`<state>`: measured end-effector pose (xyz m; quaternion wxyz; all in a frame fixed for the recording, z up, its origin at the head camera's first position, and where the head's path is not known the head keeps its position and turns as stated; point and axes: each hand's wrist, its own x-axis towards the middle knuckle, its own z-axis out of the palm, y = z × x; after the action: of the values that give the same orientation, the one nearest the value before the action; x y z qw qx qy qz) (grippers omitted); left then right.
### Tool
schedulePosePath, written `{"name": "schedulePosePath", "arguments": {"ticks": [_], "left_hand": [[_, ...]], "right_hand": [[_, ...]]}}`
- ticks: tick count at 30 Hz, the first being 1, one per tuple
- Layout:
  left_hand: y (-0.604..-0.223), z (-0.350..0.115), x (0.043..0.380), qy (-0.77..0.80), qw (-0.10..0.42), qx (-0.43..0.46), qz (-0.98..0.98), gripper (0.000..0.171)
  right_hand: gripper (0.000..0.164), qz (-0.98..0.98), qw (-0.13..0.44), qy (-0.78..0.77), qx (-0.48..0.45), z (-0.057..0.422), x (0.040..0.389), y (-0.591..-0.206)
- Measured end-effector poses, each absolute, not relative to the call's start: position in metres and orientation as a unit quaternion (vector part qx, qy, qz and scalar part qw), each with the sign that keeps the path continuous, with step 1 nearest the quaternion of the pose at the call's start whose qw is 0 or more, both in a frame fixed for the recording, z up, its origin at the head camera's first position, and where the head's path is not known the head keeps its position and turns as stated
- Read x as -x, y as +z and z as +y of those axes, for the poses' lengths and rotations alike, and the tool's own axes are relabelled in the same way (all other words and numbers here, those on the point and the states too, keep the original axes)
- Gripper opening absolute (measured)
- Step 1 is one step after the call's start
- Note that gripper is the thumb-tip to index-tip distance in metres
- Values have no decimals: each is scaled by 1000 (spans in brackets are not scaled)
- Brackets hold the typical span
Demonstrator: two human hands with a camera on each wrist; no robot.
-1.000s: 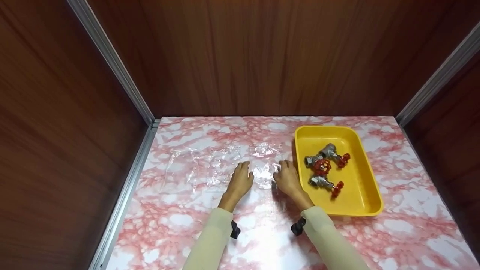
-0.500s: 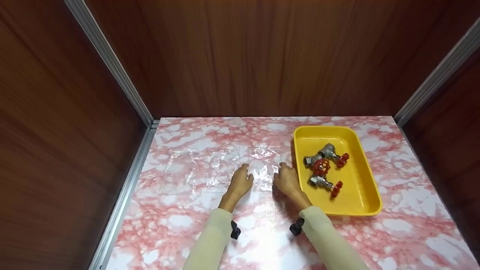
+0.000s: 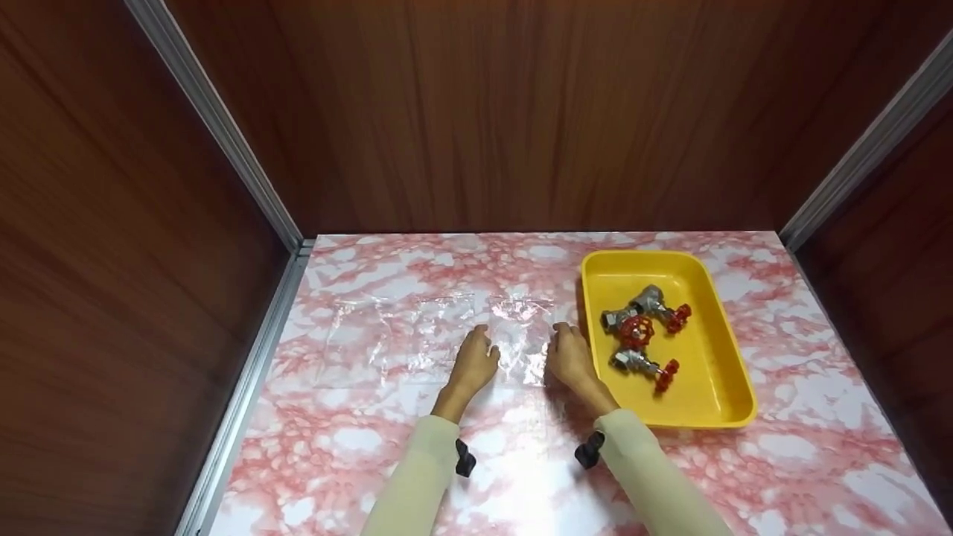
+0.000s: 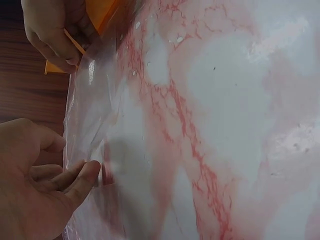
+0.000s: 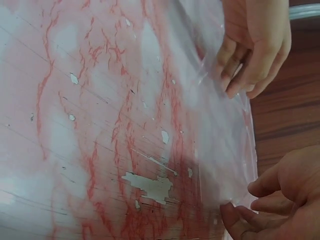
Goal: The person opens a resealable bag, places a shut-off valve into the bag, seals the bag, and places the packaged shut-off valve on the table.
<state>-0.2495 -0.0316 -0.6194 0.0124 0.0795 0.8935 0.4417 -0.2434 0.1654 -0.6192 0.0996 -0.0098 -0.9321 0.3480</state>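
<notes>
Bag [image 3: 523, 344], clear plastic, flat on surface [image 3: 313, 461] left of yellow tray [image 3: 703, 357]. Left hand [image 3: 475, 363] and right hand [image 3: 572, 359] at its edges, fingers loose, no firm grip seen; uneven drag could crumple it.

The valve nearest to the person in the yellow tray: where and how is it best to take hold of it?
I would pinch the red handwheel of that valve, coming from above on its right side. The wheel sticks out over bare floor of the yellow tray, whereas the metal body lies close to the tray's left wall and the middle valve.
</notes>
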Motion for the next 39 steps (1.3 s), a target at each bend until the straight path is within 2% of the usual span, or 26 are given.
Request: {"name": "schedulePosePath", "arguments": {"ticks": [10,18,28,31,39], "left_hand": [[-620,-36,250,459,25,-62,886,47],[-623,-39,252,481,-8,-50,875,46],[-623,-42,254,489,-38,-47,870,38],[-623,-43,254,491,-43,-47,869,34],[-624,-45,254,502,-60,-47,861,11]], "right_hand": [[27,-920,123,371,-4,167,242,-620],[34,-910,125,395,-10,166,241,-616],[41,-899,102,426,3,166,239,-610],[41,-896,102,433,4,166,238,-608],[41,-887,125,444,-8,168,235,-607]]}}
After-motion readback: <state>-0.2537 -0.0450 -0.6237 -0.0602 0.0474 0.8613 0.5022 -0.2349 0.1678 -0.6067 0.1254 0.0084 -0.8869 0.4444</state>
